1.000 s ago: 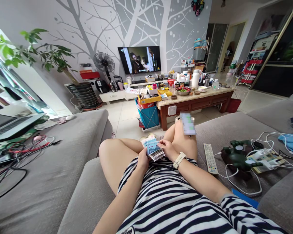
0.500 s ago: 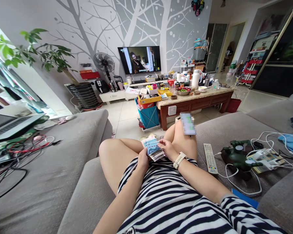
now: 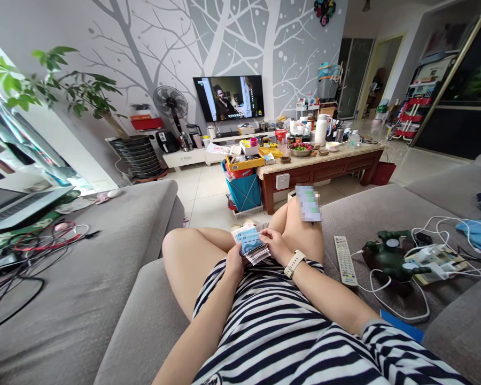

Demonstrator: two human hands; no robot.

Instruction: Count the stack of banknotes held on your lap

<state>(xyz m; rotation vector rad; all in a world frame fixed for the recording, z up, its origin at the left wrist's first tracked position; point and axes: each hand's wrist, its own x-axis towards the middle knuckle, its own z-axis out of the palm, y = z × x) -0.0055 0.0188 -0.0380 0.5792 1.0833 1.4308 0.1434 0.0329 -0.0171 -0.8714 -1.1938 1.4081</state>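
A thick stack of banknotes (image 3: pixel 249 241) is held over my lap, with blue notes on top and pinkish ones fanned behind and below. My left hand (image 3: pixel 234 263) is closed around the stack's left side. On the right, my right hand (image 3: pixel 276 245) pinches the upper right edge of the notes between thumb and fingers. A cream watch (image 3: pixel 295 264) is on my right wrist. Beyond that hand, a phone (image 3: pixel 308 203) with a blurred-out screen rests on my right knee.
On the sofa at my right lie a remote control (image 3: pixel 345 261), a dark green figure-shaped object (image 3: pixel 390 258) and a power strip (image 3: pixel 436 264) with white cables. Tangled cables (image 3: pixel 28 256) and a laptop (image 3: pixel 20 208) are at left. A cluttered coffee table (image 3: pixel 324 167) stands ahead.
The top blue notes have shifted slightly in my fingers. Both hands stay in nearly the same place, and the television picture differs a little.
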